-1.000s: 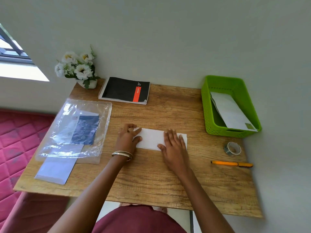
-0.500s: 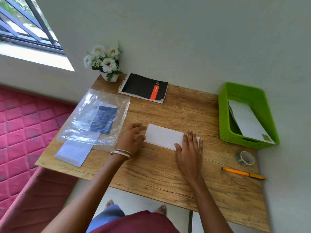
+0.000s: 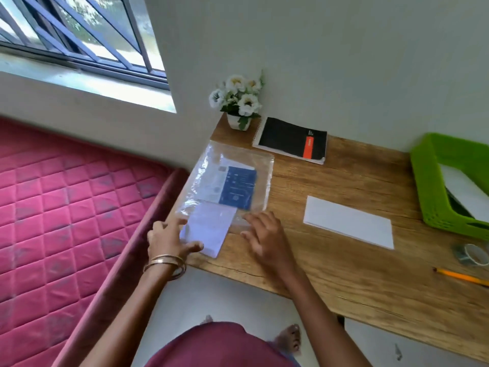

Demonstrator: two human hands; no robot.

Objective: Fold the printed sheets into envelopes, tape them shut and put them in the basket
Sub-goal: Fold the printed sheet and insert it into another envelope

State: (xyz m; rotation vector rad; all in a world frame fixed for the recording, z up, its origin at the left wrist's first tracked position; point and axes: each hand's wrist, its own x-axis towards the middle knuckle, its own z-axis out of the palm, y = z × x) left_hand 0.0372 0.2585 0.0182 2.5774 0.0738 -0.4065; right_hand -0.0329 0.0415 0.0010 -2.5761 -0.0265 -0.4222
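My left hand (image 3: pixel 166 239) holds the near left corner of a pale sheet (image 3: pixel 209 229) between thumb and forefinger, at the table's near left corner. My right hand (image 3: pixel 264 239) rests with spread fingers on the near edge of a clear plastic sleeve (image 3: pixel 206 176), which contains a blue printed sheet (image 3: pixel 238 186). A folded white sheet (image 3: pixel 348 221) lies alone mid-table, right of both hands. The green basket (image 3: pixel 423 181) at the right edge contains a white envelope (image 3: pixel 465 189). A tape roll (image 3: pixel 472 254) sits just in front of the basket.
An orange pencil (image 3: pixel 460 276) lies near the table's (image 3: pixel 344 274) front right. A black notebook (image 3: pixel 288 137) and a pot of white flowers (image 3: pixel 239 99) stand at the back by the wall. A pink mattress (image 3: pixel 66 207) lies left of the table.
Both hands left the folded white sheet and moved left to the plastic sleeve and the pale sheet. The view swung left with them.
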